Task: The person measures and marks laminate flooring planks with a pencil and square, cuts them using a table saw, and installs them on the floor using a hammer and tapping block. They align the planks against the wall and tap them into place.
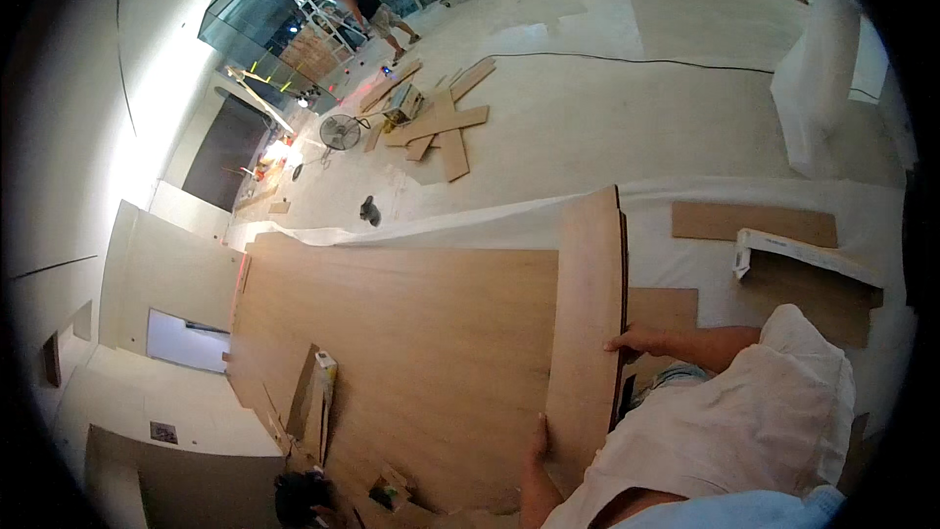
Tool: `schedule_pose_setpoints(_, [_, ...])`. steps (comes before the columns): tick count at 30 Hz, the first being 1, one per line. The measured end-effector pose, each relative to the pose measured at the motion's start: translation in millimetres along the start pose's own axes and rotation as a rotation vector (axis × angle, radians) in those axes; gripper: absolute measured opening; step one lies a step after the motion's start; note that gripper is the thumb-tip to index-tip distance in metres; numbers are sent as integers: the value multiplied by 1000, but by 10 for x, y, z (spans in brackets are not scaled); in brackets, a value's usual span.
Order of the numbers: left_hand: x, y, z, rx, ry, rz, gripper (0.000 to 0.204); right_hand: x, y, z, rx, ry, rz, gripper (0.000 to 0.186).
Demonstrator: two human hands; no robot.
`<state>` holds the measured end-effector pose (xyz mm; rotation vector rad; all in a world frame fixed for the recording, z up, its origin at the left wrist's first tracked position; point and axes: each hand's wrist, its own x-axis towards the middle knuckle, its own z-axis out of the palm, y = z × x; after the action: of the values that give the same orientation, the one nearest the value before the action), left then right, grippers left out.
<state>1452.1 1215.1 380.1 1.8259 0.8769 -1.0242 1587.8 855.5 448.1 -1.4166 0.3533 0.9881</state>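
A long wood-look floor plank (586, 304) stretches away from me along the right side of the laid plank flooring (421, 333). Its right edge shows dark lines, as of layered board edges. My right hand (632, 341) grips that edge, thumb toward the top face and the other fingers partly hidden. At the near end of the opposite long edge, my left hand (539, 446) holds the plank from the side. My white shirt fills the lower right and covers part of the near end.
White underlay sheet (705, 186) borders the flooring. Loose planks (754, 222) and an open carton (808, 274) lie to the right, another carton (323, 382) at left near a co-worker's head (302, 498). Farther off are a fan (341, 132), scattered planks (450, 127), a cable (627, 59) and a person (367, 10).
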Motion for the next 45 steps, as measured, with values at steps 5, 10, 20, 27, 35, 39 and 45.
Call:
schedule_pose_setpoints(5, [500, 425, -1472, 46, -35, -34, 88, 1137, -747, 859, 48, 30, 56, 42])
schedule_pose_setpoints(10, [1251, 1033, -2581, 143, -95, -6, 89, 1665, -1342, 1188, 258, 154, 123, 58])
schedule_pose_setpoints(20, [3007, 2143, -4922, 498, -34, -28, 93, 3995, -2678, 1657, 735, 222, 18, 59])
schedule_pose_setpoints(27, [2856, 3592, -6259, 1, -6, -110, 91, 5316, -4209, 2032, 559, 280, -34, 46])
schedule_pose_setpoints(35, [4436, 4462, -7864, 232, 70, -99, 92, 6784, -6144, 2578, 360, 328, -67, 47])
schedule_pose_setpoints(39, [4918, 5316, -8757, 352, 84, -80, 96, 7657, -6794, 2809, 364, 374, -112, 49])
schedule_pose_setpoints(45, [5892, 6107, -10069, 311, -37, 206, 93, 8500, -7584, 3175, 559, 398, -134, 45])
